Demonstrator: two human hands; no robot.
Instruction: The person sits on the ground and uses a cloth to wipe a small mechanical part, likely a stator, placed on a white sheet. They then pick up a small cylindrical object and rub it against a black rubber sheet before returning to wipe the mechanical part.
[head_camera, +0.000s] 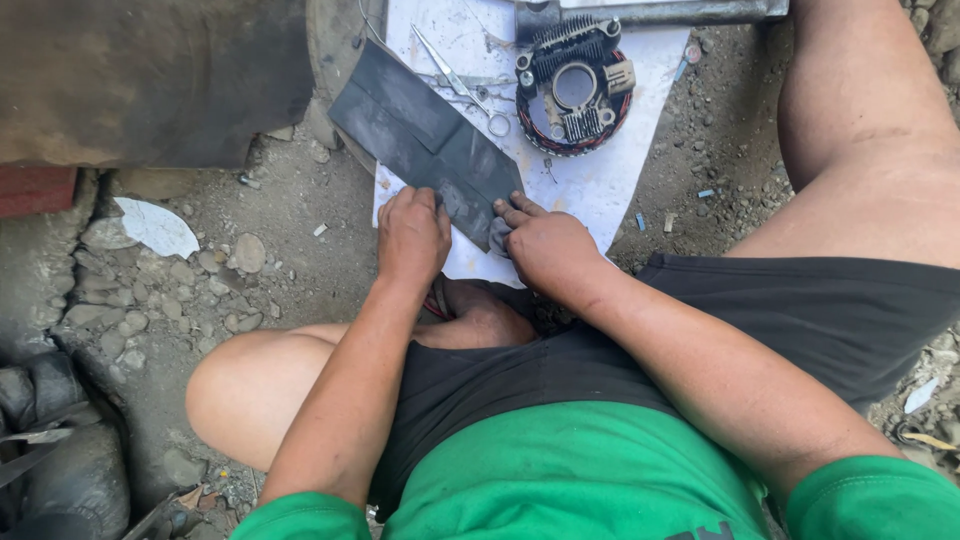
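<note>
a dark grey, dusty rubber sheet (425, 140), creased along its middle, lies across white paper (600, 180) on the ground. left hand (412, 235) presses its near edge flat; right hand (545, 245) pinches its corner.

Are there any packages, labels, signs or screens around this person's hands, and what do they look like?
No packages, signs or screens show.
White sheet: flat on the gravel under the parts, rectangular, seemingly blank.
Dark folded sheet: lies across it, grey-black, no label visible; left hand and right hand press its near edge.
Green shirt: a scrap of dark print at the bottom edge.
</note>
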